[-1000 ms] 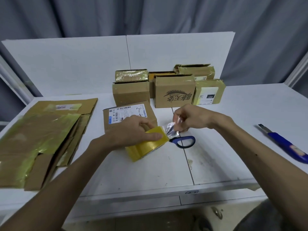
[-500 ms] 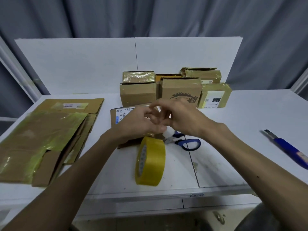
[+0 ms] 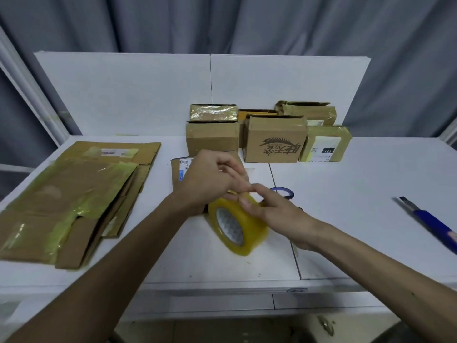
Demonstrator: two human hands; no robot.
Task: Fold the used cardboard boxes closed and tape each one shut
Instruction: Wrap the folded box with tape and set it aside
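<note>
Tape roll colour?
The tape roll is translucent yellow with a whitish core; head view.

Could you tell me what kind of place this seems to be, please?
Probably a makeshift packing station: a white table before grey curtains, used cardboard boxes stacked at the back, flattened cardboard on the left, and a roll of yellow tape in front.

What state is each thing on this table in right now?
tape roll, standing on its edge, held by both hands.
left hand, fingers curled, pinching at the roll's top.
right hand, gripping the roll's rim.
scissors, lying flat, mostly hidden behind the hands.
labelled box, mostly hidden behind the left hand.
logo box, upright, top flaps down.
flattened cardboard, stacked flat.
box cutter, lying flat.
</note>
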